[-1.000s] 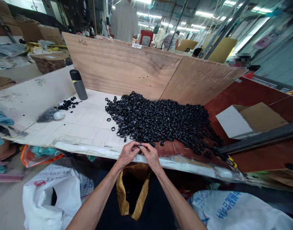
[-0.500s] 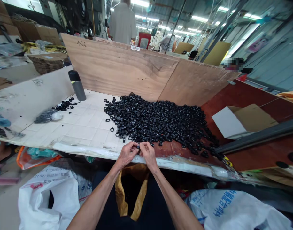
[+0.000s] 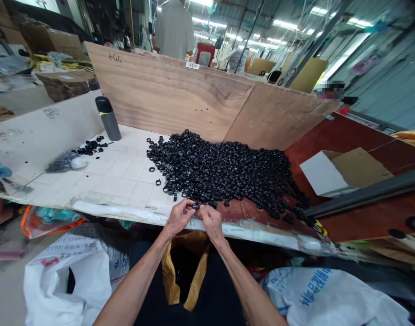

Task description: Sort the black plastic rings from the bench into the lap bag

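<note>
My left hand pinches a small black ring between thumb and fingertips, just over the table's front edge. Close beside it on the right, my right hand is closed, its thumb and forefinger near the same ring. Whether those fingers grip anything is too small to make out. Right behind both hands spreads a large heap of black rings, and a few single ones lie loose at its left side. Below the hands, a yellow-brown bag hangs open in front of my lap.
Wooden boards wall the table at the back. At left stand a grey bottle, a plastic bag of dark parts and loose black pieces. A cardboard box sits at right. White sacks flank me; a person stands beyond.
My hands have parted slightly at the fingertips, so the black ring in my left hand shows more clearly. The view has shifted a little.
</note>
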`<action>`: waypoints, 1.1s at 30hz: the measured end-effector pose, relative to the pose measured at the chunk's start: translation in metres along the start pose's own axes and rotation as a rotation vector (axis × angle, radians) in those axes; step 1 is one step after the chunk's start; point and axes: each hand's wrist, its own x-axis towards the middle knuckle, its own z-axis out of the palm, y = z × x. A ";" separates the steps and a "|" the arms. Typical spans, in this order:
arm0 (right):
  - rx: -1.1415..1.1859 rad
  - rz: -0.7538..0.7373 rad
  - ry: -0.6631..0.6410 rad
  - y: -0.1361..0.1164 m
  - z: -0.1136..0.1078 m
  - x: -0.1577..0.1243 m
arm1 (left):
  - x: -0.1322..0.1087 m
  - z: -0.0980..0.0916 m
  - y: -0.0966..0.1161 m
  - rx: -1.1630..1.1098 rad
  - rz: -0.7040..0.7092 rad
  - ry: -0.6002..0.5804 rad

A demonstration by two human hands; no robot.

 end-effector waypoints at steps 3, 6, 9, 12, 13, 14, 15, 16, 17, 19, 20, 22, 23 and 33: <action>0.002 0.012 0.019 -0.002 0.001 -0.003 | -0.001 0.000 0.001 0.003 0.008 0.012; -0.002 0.025 0.011 0.000 0.001 -0.004 | -0.001 0.000 -0.001 0.020 0.001 0.009; 0.094 0.051 -0.023 0.005 -0.001 -0.003 | -0.001 -0.001 -0.002 0.018 0.001 -0.003; 0.109 0.077 -0.038 0.010 -0.002 -0.001 | 0.000 -0.002 -0.001 0.001 -0.004 -0.021; 0.129 0.087 -0.031 0.010 -0.002 -0.002 | 0.000 -0.003 0.000 -0.004 -0.009 -0.030; 0.161 0.098 -0.029 0.010 -0.002 -0.003 | -0.001 -0.004 0.002 -0.004 -0.014 -0.043; 0.198 0.112 -0.035 0.009 -0.002 -0.006 | -0.002 -0.004 0.005 0.000 -0.016 -0.060; 0.229 0.129 -0.044 0.006 -0.002 -0.010 | -0.006 -0.004 0.008 0.009 -0.017 -0.078; 0.255 0.154 -0.052 0.004 -0.002 -0.015 | -0.010 -0.003 0.010 0.024 -0.018 -0.093; 0.326 0.233 -0.057 -0.002 -0.002 -0.028 | -0.025 0.000 0.014 0.069 -0.008 -0.105; 0.377 0.286 -0.060 -0.005 -0.002 -0.036 | -0.034 0.003 0.014 0.103 0.015 -0.099; 0.479 0.403 -0.076 -0.008 -0.001 -0.052 | -0.054 0.007 0.010 0.200 0.104 -0.092; 0.519 0.464 -0.095 -0.009 -0.001 -0.061 | -0.063 0.009 0.008 0.258 0.169 -0.100; -0.292 0.156 0.083 0.012 -0.046 -0.053 | -0.048 0.003 0.032 0.698 0.196 -0.304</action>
